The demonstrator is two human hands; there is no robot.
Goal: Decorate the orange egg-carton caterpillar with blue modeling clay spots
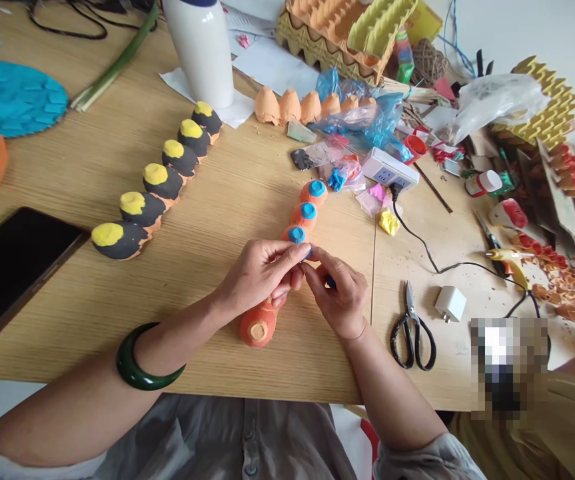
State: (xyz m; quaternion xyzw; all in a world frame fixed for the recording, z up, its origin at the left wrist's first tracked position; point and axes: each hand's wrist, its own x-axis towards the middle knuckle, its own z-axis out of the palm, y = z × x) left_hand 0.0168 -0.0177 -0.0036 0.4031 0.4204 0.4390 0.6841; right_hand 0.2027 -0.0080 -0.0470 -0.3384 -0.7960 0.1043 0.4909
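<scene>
An orange row of egg-carton cups (257,327) runs away from me at the middle of the table. Its far cups carry blue discs (308,211) on top, while the nearest cup has a bare, pale tip. Over the middle of the row, my left hand (262,270) and my right hand (340,287) meet at the fingertips, pinching a small bit of blue clay (310,253) between them. Another dark blue piece (330,282) shows inside the curled fingers of my right hand. My left hand hides some of the cups.
Black cups with yellow tops (156,175) stand left, near a black tablet (17,267). Scissors (411,330), a white plug (450,303) and a power strip (390,169) lie right. A white bottle (202,53) and egg trays (342,33) stand behind. Another person's sleeve (557,427) is at right.
</scene>
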